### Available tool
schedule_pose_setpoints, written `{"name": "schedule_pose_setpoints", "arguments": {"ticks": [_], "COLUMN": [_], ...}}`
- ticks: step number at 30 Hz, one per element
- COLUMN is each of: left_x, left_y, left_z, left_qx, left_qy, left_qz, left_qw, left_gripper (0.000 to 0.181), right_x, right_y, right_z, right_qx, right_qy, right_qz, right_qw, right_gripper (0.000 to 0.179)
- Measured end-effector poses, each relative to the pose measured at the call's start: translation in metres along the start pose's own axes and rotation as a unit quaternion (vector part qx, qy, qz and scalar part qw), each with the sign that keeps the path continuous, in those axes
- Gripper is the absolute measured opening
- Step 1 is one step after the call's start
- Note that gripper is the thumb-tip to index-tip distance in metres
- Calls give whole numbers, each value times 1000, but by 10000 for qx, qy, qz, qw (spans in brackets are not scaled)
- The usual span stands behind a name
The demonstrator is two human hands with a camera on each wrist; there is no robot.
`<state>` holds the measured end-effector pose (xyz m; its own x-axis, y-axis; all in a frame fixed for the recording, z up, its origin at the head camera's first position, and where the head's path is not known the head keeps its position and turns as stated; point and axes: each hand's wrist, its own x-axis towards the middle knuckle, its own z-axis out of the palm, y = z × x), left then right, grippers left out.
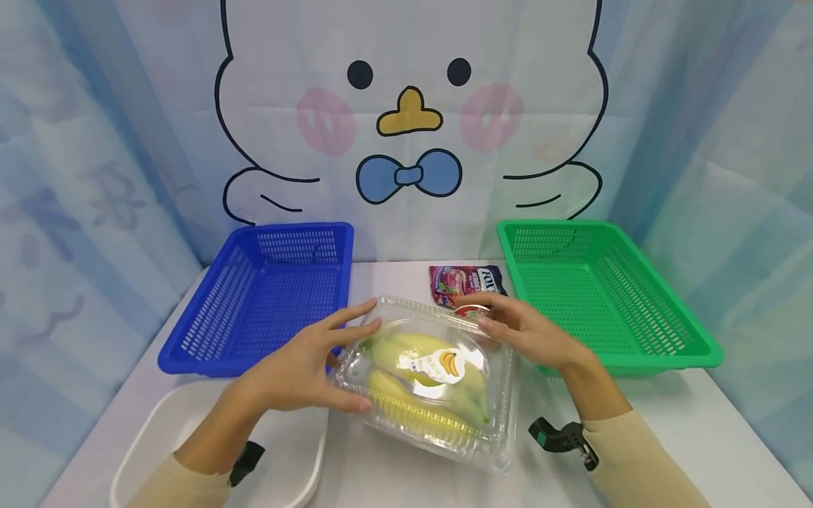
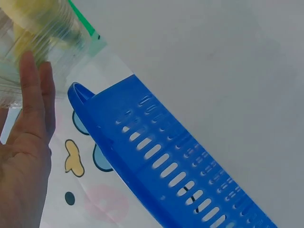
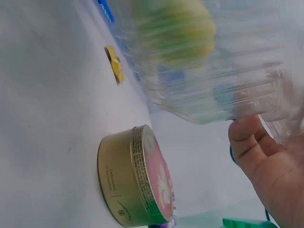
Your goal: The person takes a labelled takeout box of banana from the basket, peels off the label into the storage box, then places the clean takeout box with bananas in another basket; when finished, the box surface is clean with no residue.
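A clear plastic clamshell box (image 1: 444, 446) with bananas (image 1: 413, 349) inside is held tilted above the white table. My left hand (image 1: 301, 363) grips its left side, thumb along the near edge and fingers spread at the far left corner. At the far right corner my right hand (image 1: 530, 328) holds the rim, and its thumb presses the box wall in the right wrist view. Below and beyond this corner stands a round tin (image 3: 126, 175) with a red lid, mostly hidden in the head view. Behind it lies a purple Fox's berries candy bag (image 1: 452, 283).
A blue slotted basket (image 1: 254, 363) stands at the back left, a green one (image 1: 667, 360) at the back right. Nearer on the left sits a white tub (image 1: 314, 466), partly under my left arm. A small yellow item (image 3: 114, 65) lies on the table near the blue basket.
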<state>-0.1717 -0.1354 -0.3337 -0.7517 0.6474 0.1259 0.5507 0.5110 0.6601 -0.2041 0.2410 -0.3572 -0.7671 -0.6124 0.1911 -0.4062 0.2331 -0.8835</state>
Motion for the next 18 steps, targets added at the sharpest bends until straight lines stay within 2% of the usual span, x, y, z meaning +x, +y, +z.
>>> {"name": "schedule_pose_setpoints", "arguments": {"ticks": [8,12,18], "left_x": [-11,-15,-19], "left_y": [-2,-1,3], "left_z": [4,6,8], "left_qx": [190,353,359], "left_qy": [377,446,567], "left_qz": [-53,-143,-160], "left_qw": [9991,9983,9976], "left_gripper": [95,94,93], "right_x": [-21,-31,-44], "right_y": [-2,-2,-2], "right_z": [8,15,22], "right_qx": [-448,-546,59], "right_qy": [445,457,314], "right_qz": [-67,24,-36], "right_qw": [9980,9975,9995], "right_gripper": [51,60,74]}}
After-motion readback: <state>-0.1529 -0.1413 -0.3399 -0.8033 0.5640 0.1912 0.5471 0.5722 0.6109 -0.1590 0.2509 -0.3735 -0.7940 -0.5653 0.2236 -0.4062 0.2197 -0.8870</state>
